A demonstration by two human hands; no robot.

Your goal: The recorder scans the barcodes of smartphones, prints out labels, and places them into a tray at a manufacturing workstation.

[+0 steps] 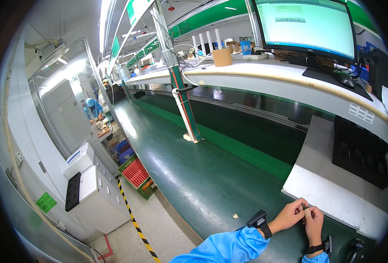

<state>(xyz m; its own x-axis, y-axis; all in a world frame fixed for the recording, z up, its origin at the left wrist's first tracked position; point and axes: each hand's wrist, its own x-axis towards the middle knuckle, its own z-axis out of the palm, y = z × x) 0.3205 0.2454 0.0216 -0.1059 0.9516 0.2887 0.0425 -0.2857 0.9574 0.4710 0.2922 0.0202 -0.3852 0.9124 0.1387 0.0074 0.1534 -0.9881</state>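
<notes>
My left hand (291,214) and right hand (313,219) meet over the near edge of the flat white desk (329,184), fingers pinched closed together on a tiny dark part (305,207), beside the black compartment tray (359,151).

At the lower right of the frame the left hand (291,214) and right hand (313,220) meet over the conveyor belt (194,175), touching at the near edge of a work board (329,184). A tray (360,151) lies on that board, at right. A monitor (308,26) stands on the shelf (264,72) at upper right; a cabinet (97,193) sits at lower left.
</notes>
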